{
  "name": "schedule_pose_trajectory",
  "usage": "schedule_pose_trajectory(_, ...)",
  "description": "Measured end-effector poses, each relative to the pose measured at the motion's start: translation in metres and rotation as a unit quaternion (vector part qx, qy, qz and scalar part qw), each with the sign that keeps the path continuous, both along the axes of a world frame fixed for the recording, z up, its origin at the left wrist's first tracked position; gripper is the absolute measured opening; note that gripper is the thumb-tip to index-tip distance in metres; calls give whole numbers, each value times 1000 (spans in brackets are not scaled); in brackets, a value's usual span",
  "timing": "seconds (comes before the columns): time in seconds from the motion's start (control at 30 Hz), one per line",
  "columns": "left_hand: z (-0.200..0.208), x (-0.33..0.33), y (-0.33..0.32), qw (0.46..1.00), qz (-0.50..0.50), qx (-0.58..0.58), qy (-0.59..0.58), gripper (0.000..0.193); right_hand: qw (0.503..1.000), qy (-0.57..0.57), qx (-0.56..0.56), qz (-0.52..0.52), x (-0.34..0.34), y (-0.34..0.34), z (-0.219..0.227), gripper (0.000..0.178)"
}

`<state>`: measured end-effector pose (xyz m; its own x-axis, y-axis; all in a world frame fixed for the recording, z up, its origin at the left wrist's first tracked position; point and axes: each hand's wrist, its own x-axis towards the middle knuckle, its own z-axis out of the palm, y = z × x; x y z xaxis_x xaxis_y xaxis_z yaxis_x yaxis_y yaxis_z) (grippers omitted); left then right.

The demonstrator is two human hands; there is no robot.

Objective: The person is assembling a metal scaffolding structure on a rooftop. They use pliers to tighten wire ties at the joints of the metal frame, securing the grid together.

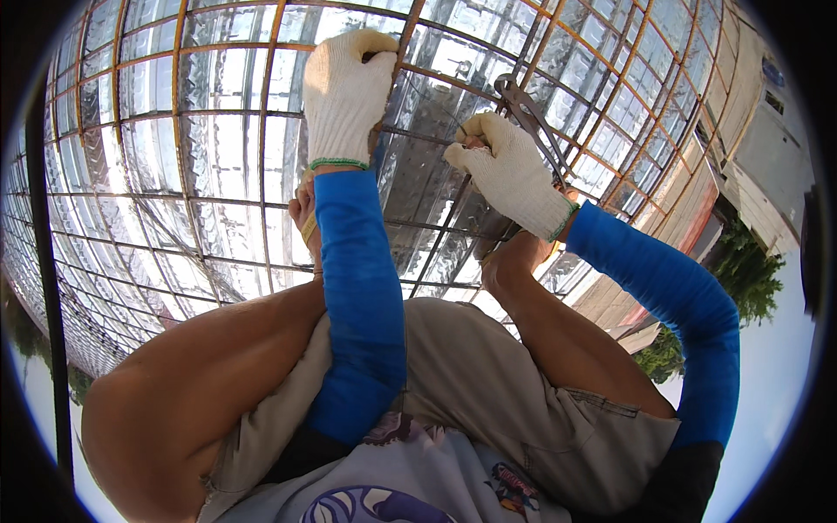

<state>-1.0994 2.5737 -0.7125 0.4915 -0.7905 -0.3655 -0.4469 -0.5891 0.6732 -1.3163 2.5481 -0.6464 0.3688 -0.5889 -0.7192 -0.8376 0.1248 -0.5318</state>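
My left hand [349, 100], in a white knitted glove, is closed at a rusty rebar [408, 35] of the steel mesh; its fingertips are partly hidden. To its right, my right hand [510, 166], gloved the same way, is curled with thumb and forefinger pinched together. A thin dark wire shows near those fingertips, but what lies between them is too small to make out. Metal pincers [532, 113] lie along the outer side of the right hand, their jaws pointing away from me. Whether this hand also holds them I cannot tell.
Crossing rusty bars form a wide mesh [179, 87] over shiny silvery sheeting [227, 152]. My bare feet and bent knees are close below the hands. Boards [689, 209] run along the right edge, with trees [745, 270] and a pale building [767, 166] beyond.
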Motion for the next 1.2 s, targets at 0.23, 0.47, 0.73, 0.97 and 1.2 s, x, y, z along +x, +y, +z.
schedule_pose_trajectory(0.23, 17, 60, -57, 922, -361, 88, -113, 25, 997, -25, 67, -17, -3, -24, 1, 31)
schedule_pose_trajectory(0.47, 58, 139, -78, 752, -600, 47, -269, 27, 991, -59, 101, -66, 2, -26, 7, 34)
schedule_pose_trajectory(0.73, 59, 128, -45, 809, -565, 16, -163, 29, 988, -26, 109, -108, -9, -13, 5, 28)
schedule_pose_trajectory(0.97, 5, 93, -29, 897, -423, -77, -105, 27, 989, -25, 114, -94, 6, -15, -4, 22)
schedule_pose_trajectory(1.2, -8, 88, -45, 905, -421, -54, -10, 29, 983, -56, 123, -126, 4, -7, -14, 14)
